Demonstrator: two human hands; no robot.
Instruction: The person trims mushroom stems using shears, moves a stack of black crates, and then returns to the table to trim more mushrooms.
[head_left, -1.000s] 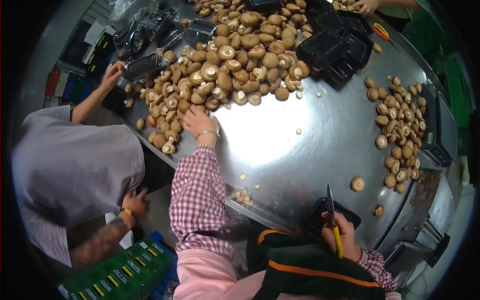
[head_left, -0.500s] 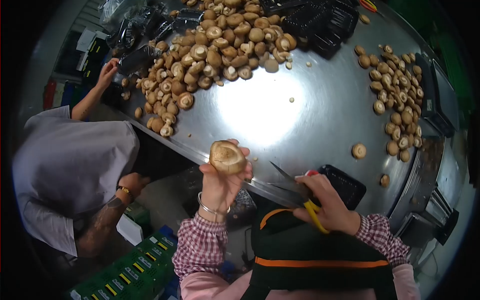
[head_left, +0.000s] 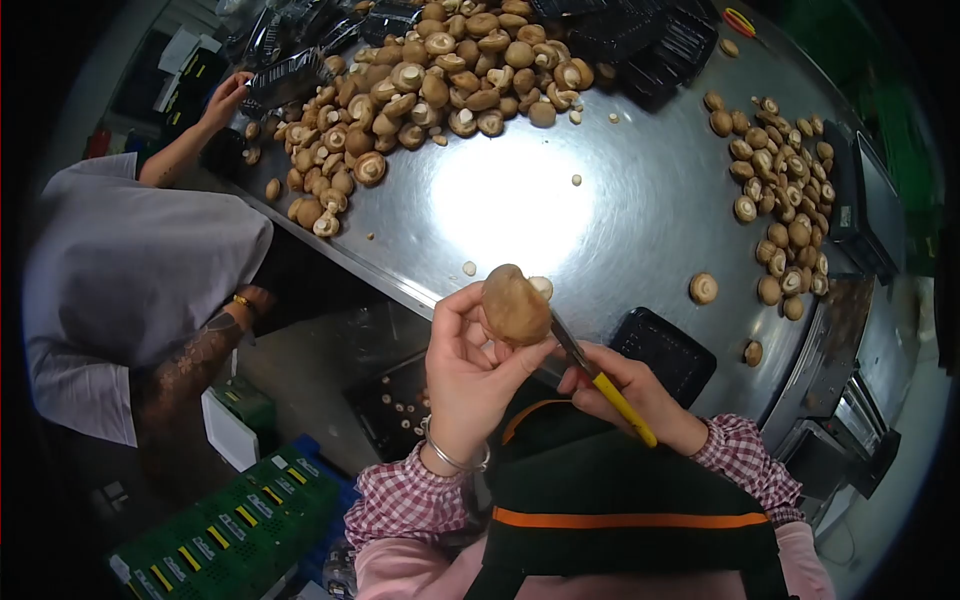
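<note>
Between its thumb and fingers my left hand [head_left: 472, 365] holds a brown mushroom [head_left: 516, 308] tilted on its side, its pale stem end showing at the right. My right hand [head_left: 632, 395] grips yellow-handled scissors [head_left: 622, 405]. Their dark blades point up-left and lie close against the mushroom's stem side, partly hidden behind the cap. A black tray [head_left: 668, 355] sits on the metal table [head_left: 400, 240] just beyond my right hand. A single mushroom [head_left: 703, 288] lies past the tray.
A large mushroom heap [head_left: 430, 90] covers the far left, with black trays [head_left: 640, 40] behind it. A smaller pile [head_left: 785, 190] is at right. At left, a co-worker [head_left: 150, 270] reaches to a black tray [head_left: 285, 82]. Green crates [head_left: 225, 520] stand lower left.
My left hand has moved right and turned the mushroom on its side. The scissors, open before, have come up to the mushroom with their blades closer together. The co-worker's tray is raised more into view.
</note>
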